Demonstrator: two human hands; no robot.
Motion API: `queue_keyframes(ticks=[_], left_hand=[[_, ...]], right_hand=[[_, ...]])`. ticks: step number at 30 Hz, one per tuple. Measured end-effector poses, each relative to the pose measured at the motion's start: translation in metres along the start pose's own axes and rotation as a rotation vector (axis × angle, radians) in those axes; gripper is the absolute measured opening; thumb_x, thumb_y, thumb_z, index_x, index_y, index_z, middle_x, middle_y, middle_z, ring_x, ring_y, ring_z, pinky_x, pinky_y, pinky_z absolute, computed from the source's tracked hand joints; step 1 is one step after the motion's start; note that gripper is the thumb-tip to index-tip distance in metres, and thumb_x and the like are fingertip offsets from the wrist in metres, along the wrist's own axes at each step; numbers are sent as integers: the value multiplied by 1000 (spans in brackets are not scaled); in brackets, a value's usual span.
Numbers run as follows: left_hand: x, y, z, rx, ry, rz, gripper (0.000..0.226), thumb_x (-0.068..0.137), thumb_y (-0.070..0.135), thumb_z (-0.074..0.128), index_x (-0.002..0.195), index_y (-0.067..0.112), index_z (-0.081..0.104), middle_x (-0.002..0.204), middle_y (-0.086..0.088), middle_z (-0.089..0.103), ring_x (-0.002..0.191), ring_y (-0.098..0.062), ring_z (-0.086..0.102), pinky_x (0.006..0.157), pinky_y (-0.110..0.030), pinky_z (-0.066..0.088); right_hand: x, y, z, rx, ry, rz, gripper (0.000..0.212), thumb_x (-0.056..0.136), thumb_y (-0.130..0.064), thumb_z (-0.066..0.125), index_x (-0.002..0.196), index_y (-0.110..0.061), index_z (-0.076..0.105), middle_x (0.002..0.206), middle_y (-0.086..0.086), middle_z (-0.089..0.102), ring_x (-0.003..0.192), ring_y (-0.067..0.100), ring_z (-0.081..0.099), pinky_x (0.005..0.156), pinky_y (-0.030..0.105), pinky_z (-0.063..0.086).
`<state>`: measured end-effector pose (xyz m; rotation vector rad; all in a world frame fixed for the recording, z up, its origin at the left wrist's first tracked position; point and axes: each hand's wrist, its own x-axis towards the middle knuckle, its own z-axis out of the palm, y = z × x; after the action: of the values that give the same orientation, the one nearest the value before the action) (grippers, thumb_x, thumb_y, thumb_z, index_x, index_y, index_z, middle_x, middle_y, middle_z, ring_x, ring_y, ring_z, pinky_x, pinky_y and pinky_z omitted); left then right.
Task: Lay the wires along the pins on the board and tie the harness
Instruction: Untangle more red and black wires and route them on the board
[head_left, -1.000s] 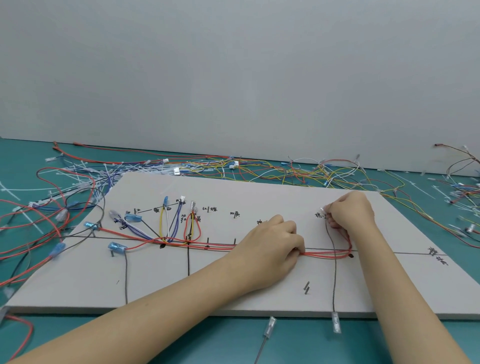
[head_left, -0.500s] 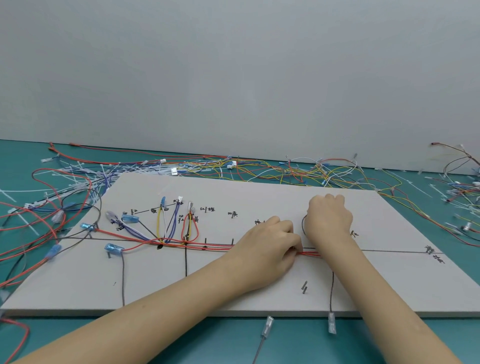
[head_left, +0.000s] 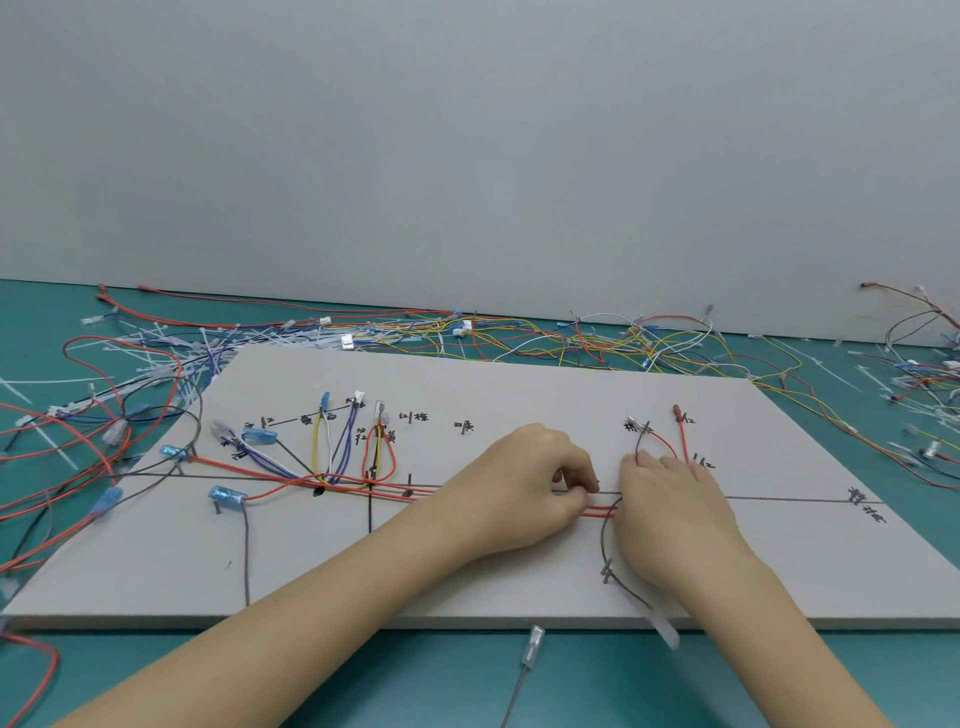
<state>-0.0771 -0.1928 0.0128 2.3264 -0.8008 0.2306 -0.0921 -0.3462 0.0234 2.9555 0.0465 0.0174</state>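
Board: the grey board lies flat on the teal table, with drawn route lines, handwritten labels and short pins.
Laid so far: the red wire bundle runs along the horizontal line from 9 o'clock toward the board's centre; yellow, white and blue branch wires loop up toward 11 o'clock with their terminals near the labels.
Left hand: the left hand, at the board's centre, has its fingers curled and pinches the red bundle at its fingertips, pressing it onto the line.
Right hand: the right hand, just toward 3 o'clock of the left, rests knuckles-up on the wires; fingers bent over the strands, but whether it grasps one I cannot tell.
Right-side branches: a grey wire curves down toward 5 o'clock past a pin to the board's near edge; a red wire with a brown terminal and another thin lead rise toward 1 o'clock.
Ties: none visible on the laid bundle; loose white cable ties lie off the board at 10 o'clock.
Spare stock: a tangle of loose wires sits behind the board at 12 o'clock.
Progress: judged about midway; the left half looks routed, the drawn line toward 3 o'clock carries no wire.
Remaining: probably settling the right branches, then tying the whole harness.
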Motion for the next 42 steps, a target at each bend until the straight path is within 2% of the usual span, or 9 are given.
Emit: queue_keyframes(ticks=[2, 4, 9, 13, 16, 22, 27, 35, 42], left_hand=[[2, 1, -2, 14, -9, -23, 19, 87, 13, 58, 96, 19, 74, 90, 3, 63, 85, -8, 46, 80, -21, 38], [3, 2, -3, 23, -10, -24, 20, 89, 13, 56, 98, 18, 73, 92, 2, 61, 87, -8, 46, 83, -23, 39], [8, 9, 5, 51, -21, 5, 24, 96, 17, 51, 111, 20, 69, 102, 2, 61, 97, -15, 45, 89, -33, 42], [20, 17, 13, 90, -106, 41, 26, 98, 19, 50, 114, 19, 70, 110, 1, 62, 100, -19, 44, 90, -39, 41], [27, 21, 16, 2, -91, 16, 26, 97, 21, 52, 115, 20, 70, 109, 0, 64, 100, -18, 46, 91, -36, 41], [34, 29, 31, 186, -269, 64, 42, 98, 14, 41, 134, 30, 55, 139, 5, 47, 116, -25, 37, 92, -40, 35], [38, 34, 40, 68, -175, 52, 41, 96, 8, 39, 132, 17, 56, 138, -1, 49, 120, -26, 41, 102, -44, 36], [49, 24, 42, -20, -77, 78, 22, 96, 13, 52, 101, 6, 72, 100, -8, 69, 98, -23, 52, 85, -35, 42], [59, 24, 51, -166, -28, 18, 10, 85, 17, 71, 87, 9, 76, 89, -2, 72, 78, -10, 55, 73, -27, 46]], right_hand=[[-7, 1, 1, 4, 57, -2, 31, 92, -16, 33, 117, -16, 52, 129, -2, 52, 135, 24, 31, 117, 39, 13], [-15, 0, 2, 63, 114, 20, 29, 91, -16, 32, 108, -21, 54, 126, -6, 56, 134, 21, 32, 115, 38, 14], [-24, 2, 8, 457, 199, 82, 38, 89, -12, 36, 116, -27, 58, 124, -13, 55, 109, 12, 32, 87, 32, 13], [-27, 7, 10, 711, 304, 133, 31, 89, -31, 40, 71, -21, 63, 77, -12, 59, 83, 15, 47, 69, 31, 33], [-27, 11, 13, 723, 380, 159, 26, 91, -26, 49, 71, -17, 64, 71, -8, 58, 69, 4, 48, 55, 17, 29], [-26, 29, 13, 802, 214, 190, 31, 86, -17, 56, 56, -16, 62, 51, 1, 59, 60, 22, 56, 52, 27, 39], [-31, 39, 12, 963, 103, 120, 38, 90, -4, 51, 52, -4, 56, 39, 1, 52, 30, 5, 40, 36, 13, 28], [-39, 41, 18, 988, 173, 85, 24, 94, -4, 48, 91, -27, 51, 59, 3, 63, 51, 17, 50, 52, 31, 37], [-35, 58, 21, 838, 160, 272, 18, 92, -7, 45, 103, -21, 48, 74, 5, 64, 78, 23, 54, 59, 32, 34]])
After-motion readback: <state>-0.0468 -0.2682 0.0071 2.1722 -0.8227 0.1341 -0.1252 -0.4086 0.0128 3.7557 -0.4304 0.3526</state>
